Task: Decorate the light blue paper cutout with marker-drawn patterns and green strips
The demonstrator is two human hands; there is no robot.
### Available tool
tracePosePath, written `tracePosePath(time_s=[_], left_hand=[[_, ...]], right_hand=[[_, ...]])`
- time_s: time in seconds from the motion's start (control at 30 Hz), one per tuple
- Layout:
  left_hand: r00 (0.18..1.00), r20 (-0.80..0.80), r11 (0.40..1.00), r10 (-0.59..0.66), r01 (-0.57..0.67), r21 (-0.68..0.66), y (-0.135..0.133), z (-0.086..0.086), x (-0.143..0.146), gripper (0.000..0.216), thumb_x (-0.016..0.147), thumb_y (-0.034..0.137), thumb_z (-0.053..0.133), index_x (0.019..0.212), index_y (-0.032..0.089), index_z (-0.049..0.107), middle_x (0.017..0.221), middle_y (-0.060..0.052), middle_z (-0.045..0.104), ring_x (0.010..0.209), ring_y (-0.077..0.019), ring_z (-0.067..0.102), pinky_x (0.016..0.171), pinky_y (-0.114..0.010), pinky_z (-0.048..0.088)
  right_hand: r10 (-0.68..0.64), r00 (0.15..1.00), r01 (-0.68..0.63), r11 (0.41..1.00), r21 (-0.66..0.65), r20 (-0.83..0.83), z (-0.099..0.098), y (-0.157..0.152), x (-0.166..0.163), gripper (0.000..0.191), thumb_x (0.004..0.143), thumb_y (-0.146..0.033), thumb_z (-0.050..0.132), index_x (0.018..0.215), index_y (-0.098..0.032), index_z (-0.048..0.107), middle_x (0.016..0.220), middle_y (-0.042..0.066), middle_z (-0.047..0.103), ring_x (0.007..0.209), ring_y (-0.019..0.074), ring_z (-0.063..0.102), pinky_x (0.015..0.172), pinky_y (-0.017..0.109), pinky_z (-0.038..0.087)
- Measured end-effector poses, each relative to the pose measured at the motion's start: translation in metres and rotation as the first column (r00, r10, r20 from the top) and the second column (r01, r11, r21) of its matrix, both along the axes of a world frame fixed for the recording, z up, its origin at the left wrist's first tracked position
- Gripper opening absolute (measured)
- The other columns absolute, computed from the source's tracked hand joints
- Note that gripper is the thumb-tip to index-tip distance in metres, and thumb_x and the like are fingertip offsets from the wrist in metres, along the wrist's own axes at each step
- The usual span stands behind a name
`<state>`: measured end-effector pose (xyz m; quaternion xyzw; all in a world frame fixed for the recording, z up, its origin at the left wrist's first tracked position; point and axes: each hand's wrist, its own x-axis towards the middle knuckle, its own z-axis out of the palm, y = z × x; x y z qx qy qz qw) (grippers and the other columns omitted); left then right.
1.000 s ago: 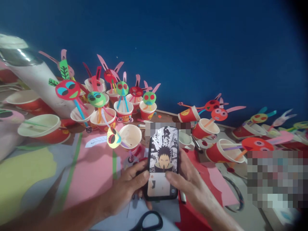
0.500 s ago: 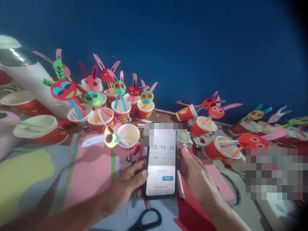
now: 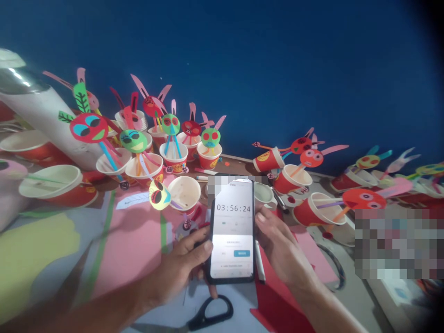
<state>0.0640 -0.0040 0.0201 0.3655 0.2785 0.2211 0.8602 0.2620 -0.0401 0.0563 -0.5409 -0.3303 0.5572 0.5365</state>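
A black smartphone (image 3: 233, 231) stands upright in front of me, its white screen showing the digits 03:56:24. My left hand (image 3: 182, 270) grips its left edge and lower back, thumb lying on the screen's edge. My right hand (image 3: 280, 247) holds the right edge, fingers curled behind it and the thumb near the side. Black-handled scissors (image 3: 211, 313) lie on the table just below the phone. A white marker (image 3: 259, 264) lies beside the phone's right edge.
Many red paper cups with paper bunny faces on straws (image 3: 171, 148) crowd the back of the table against a blue wall (image 3: 277, 69). More cups (image 3: 314, 210) lie at the right. Pink paper (image 3: 132, 245), red paper (image 3: 277, 305) and a white cylinder (image 3: 45, 120) are around.
The phone's screen went from a black-and-white comic picture to a white timer page. My right thumb left the screen and moved to the phone's right edge. The view shifted slightly.
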Motion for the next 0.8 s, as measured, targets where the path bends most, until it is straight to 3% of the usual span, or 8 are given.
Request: tracePosePath(time_s=[0.17, 0.4, 0.63, 0.8], left_hand=[[0.999, 0.038, 0.998, 0.031, -0.029, -0.056, -0.001, 0.002, 0.002, 0.061, 0.082, 0.046, 0.068, 0.133, 0.018, 0.051, 0.067, -0.001, 0.059, 0.051, -0.0107, 0.053, 0.049, -0.025, 0.053], [0.995, 0.087, 0.996, 0.047, -0.041, -0.074, -0.001, 0.006, 0.003, 0.047, 0.085, 0.041, 0.067, 0.125, 0.02, 0.057, 0.066, 0.0, 0.056, 0.054, -0.0112, 0.053, 0.048, -0.023, 0.054], [0.994, 0.096, 0.995, 0.046, -0.038, -0.091, -0.002, 0.008, 0.004, 0.047, 0.082, 0.042, 0.069, 0.122, 0.019, 0.059, 0.071, -0.001, 0.061, 0.051, -0.0112, 0.055, 0.046, -0.023, 0.053], [0.995, 0.085, 0.995, 0.044, -0.036, -0.096, -0.002, 0.006, 0.003, 0.047, 0.084, 0.041, 0.068, 0.123, 0.02, 0.057, 0.073, -0.002, 0.065, 0.052, -0.0123, 0.061, 0.045, -0.019, 0.05]], right_hand=[[0.069, 0.995, -0.062, 0.994, 0.087, -0.077, 0.011, 0.001, -0.004, 0.043, 0.081, -0.035, 0.065, 0.121, -0.026, 0.05, 0.12, 0.007, 0.066, 0.109, 0.027, 0.063, 0.088, 0.042, 0.052], [0.089, 0.996, -0.088, 0.995, 0.036, -0.024, 0.011, -0.003, -0.007, 0.051, 0.078, -0.029, 0.067, 0.125, -0.025, 0.047, 0.123, 0.008, 0.064, 0.114, 0.0294, 0.059, 0.084, 0.043, 0.054], [0.13, 0.991, -0.129, 0.991, 0.046, -0.033, 0.009, -0.005, -0.008, 0.044, 0.079, -0.027, 0.066, 0.12, -0.026, 0.051, 0.128, 0.007, 0.06, 0.118, 0.0297, 0.056, 0.088, 0.043, 0.052], [0.092, 0.996, -0.092, 0.996, 0.004, -0.004, 0.01, -0.006, -0.012, 0.068, 0.072, -0.029, 0.074, 0.13, -0.028, 0.039, 0.129, 0.008, 0.059, 0.118, 0.0315, 0.056, 0.089, 0.048, 0.052]])
